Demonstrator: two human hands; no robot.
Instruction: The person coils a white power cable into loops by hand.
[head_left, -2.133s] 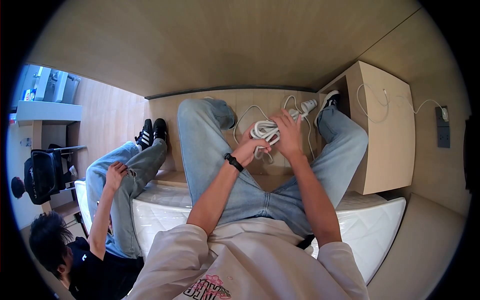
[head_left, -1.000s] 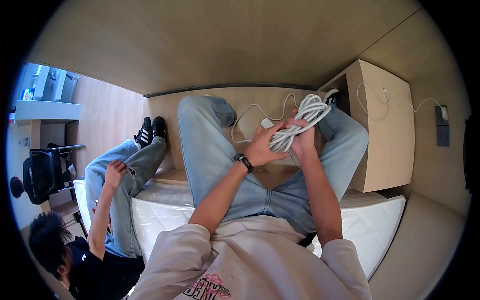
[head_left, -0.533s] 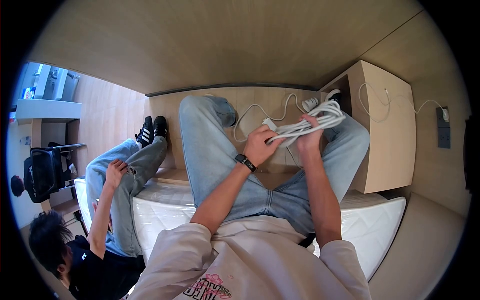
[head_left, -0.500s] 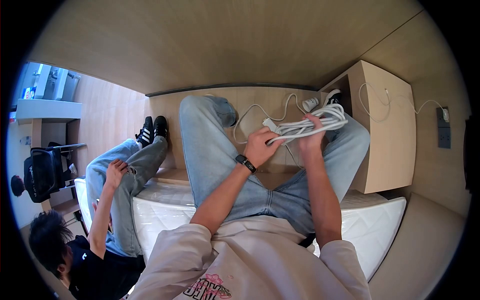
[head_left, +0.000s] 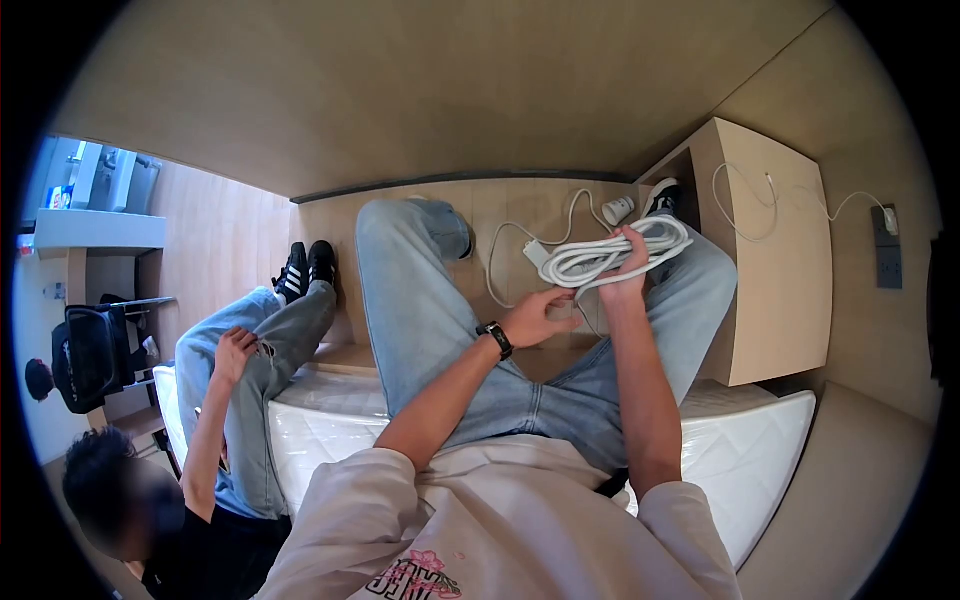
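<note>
A coiled white cable (head_left: 590, 262) is gripped in my right hand (head_left: 628, 275), its loops lying across the palm and held by the fingers. Just below the coil's left end is my left hand (head_left: 538, 318), fingers stretched out and thumb apart, its fingertips close to the cable; whether they touch it I cannot tell. A white block-shaped connector (head_left: 537, 252) sits against the left side of the coil. From there a thinner white cord (head_left: 490, 262) loops over the floor. A dark watch (head_left: 495, 338) is on my left wrist.
A white cylindrical object (head_left: 618, 210) lies on the floor near my shoe. At right is a wooden cabinet (head_left: 770, 290) with a thin cable on top and a wall socket (head_left: 888, 262) beyond. Another person (head_left: 230, 420) sits left on the plastic-wrapped mattress (head_left: 325, 435).
My left hand has let go of the cable and moved down and slightly right. The coil has turned, showing its loops more openly, still in my right hand.
</note>
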